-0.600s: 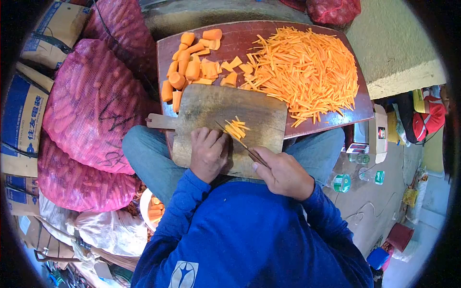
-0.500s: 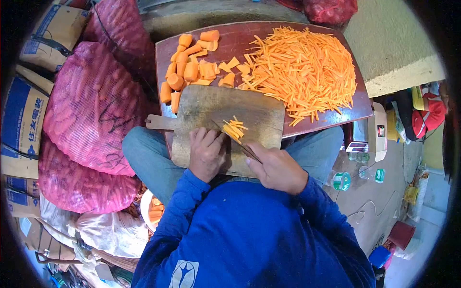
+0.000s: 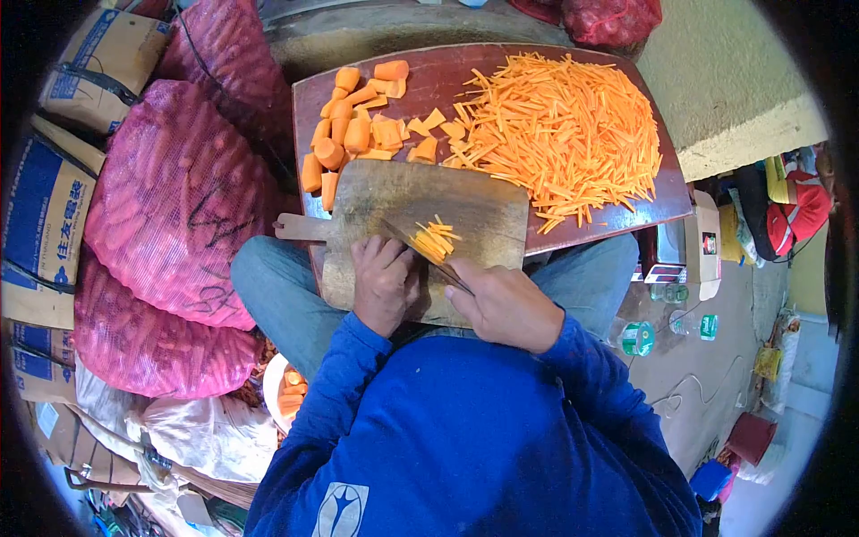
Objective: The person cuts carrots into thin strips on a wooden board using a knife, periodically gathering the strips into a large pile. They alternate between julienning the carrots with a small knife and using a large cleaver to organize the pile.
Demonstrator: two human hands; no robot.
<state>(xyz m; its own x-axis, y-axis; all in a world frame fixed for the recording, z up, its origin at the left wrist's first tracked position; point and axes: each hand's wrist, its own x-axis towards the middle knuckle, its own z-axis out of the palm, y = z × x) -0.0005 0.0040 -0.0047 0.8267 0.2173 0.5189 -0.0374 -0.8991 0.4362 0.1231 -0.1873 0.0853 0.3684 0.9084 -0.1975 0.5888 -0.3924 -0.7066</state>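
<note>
My right hand is wrapped round the handle of a knife, whose blade slants up and left over the wooden cutting board. Beside the blade lies a small bunch of carrot strips. My left hand rests on the board left of the knife with fingers curled down; whatever is under the fingertips is hidden. Behind the board, chunks of peeled carrot sit at the left of the red table, and a large heap of carrot strips covers its right side.
Pink mesh sacks of carrots and cardboard boxes stand at the left. A white container with carrot pieces is beside my left arm. Plastic bottles and an open box are on the right. A concrete ledge runs behind.
My right hand and the knife have shifted slightly left and up, and the blade now reaches nearer my left fingers. My left hand has barely moved.
</note>
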